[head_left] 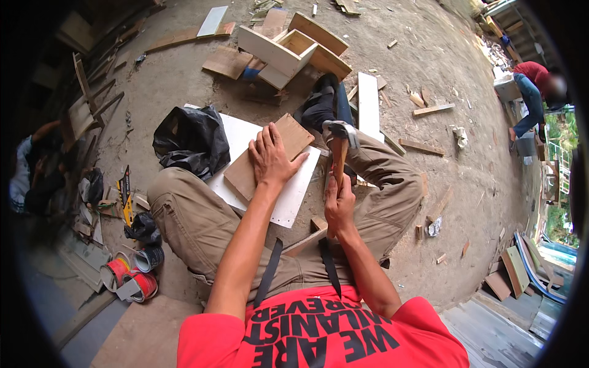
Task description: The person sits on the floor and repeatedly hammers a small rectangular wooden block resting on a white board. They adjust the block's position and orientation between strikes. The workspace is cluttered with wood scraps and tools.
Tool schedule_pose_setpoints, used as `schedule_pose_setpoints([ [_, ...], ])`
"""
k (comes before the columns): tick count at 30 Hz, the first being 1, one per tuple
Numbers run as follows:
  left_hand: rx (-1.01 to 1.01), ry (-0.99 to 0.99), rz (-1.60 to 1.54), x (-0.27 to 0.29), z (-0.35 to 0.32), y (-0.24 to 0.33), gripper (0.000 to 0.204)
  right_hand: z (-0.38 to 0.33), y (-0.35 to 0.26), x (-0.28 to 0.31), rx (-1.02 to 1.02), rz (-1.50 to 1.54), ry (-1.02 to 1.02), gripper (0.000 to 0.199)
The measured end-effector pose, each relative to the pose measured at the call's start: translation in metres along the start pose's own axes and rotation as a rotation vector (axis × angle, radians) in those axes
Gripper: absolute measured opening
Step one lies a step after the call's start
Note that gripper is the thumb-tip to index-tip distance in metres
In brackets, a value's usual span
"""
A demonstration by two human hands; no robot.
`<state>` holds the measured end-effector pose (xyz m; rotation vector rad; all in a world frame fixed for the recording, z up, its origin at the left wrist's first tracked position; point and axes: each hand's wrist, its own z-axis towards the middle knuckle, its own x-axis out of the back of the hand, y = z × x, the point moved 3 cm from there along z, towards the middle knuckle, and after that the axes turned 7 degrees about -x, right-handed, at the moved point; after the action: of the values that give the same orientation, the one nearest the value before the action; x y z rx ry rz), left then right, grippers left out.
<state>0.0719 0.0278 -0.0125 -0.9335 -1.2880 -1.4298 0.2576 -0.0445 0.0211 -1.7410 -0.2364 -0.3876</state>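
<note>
My left hand (270,156) lies with its fingers spread on a flat brown wooden board (296,134), pressing on its upper face. Under that board is a larger white panel (293,205) with small holes along its near edge, resting between my bent legs. In my right hand (339,205) is a hammer (341,147), its wooden handle gripped and its metal head raised to the right of the board. A crumpled black plastic bag (191,140) touches the panel's left side.
Ahead stands a box-like wooden piece (285,52) among loose boards. To the left are a yellow-and-black handsaw (126,196) and several cans (142,285). A long white board (369,104) lies near my right leg. Two other people (531,92) are at the sides.
</note>
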Motion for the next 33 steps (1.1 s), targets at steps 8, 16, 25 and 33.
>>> schedule_pose_setpoints([
  [8,0.000,0.007,-0.021,0.003,0.000,0.001,0.115,0.015,-0.009,0.006,0.004,-0.229,-0.172,0.024],
  [16,-0.013,0.047,-0.048,-0.002,-0.002,-0.001,0.113,0.014,-0.050,0.017,0.151,-0.209,-0.108,0.027],
  [25,-0.095,0.001,-0.165,0.022,0.004,-0.002,0.111,0.015,-0.038,0.050,-0.057,0.001,-0.131,0.037],
  [33,-0.231,-0.415,-1.295,0.111,0.008,-0.054,0.091,-0.041,-0.096,0.086,-0.532,0.108,-0.839,0.045],
])
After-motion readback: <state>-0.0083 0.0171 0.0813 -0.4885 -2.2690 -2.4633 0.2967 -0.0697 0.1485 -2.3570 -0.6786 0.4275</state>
